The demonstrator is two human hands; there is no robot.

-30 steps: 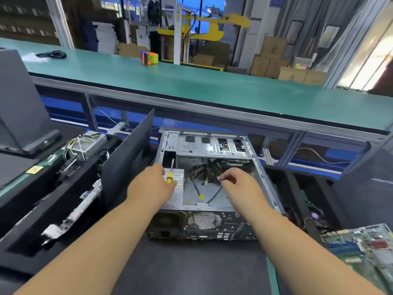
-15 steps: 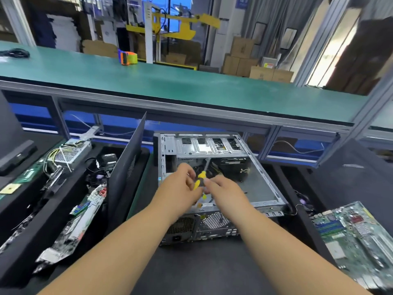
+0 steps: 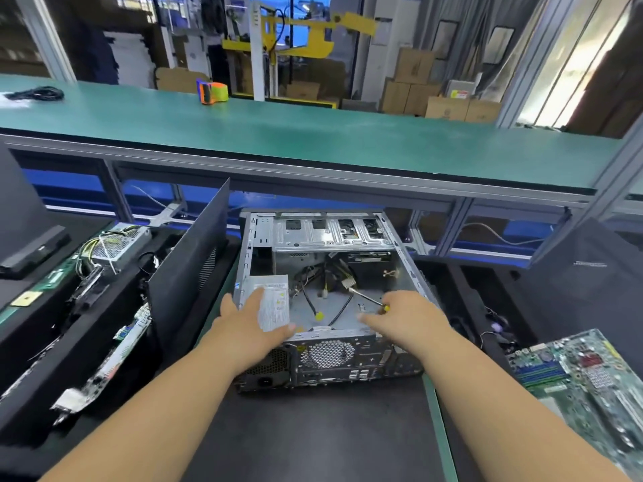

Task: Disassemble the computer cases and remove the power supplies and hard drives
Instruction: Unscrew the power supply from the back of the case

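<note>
An open computer case [image 3: 334, 356] lies on its side in front of me, rear panel facing me. Its power supply [image 3: 275, 300], a grey box with a white label, sits in the near left corner. My left hand [image 3: 248, 325] rests on the power supply with fingers spread flat. My right hand [image 3: 407, 318] grips a screwdriver [image 3: 367, 299] with a yellow handle, its shaft pointing into the case toward loose cables [image 3: 330, 290]. A drive cage [image 3: 330, 233] spans the far end of the case.
The black side panel [image 3: 189, 273] leans upright left of the case. A bin on the left holds a removed power supply [image 3: 118, 243] and boards. A green motherboard [image 3: 584, 373] lies at right. A raised green bench [image 3: 313, 133] with a tape dispenser [image 3: 211, 91] runs across behind.
The screwdriver passed from my left hand to my right. My hands parted: the left moved onto the power supply, the right moved to the case's right side.
</note>
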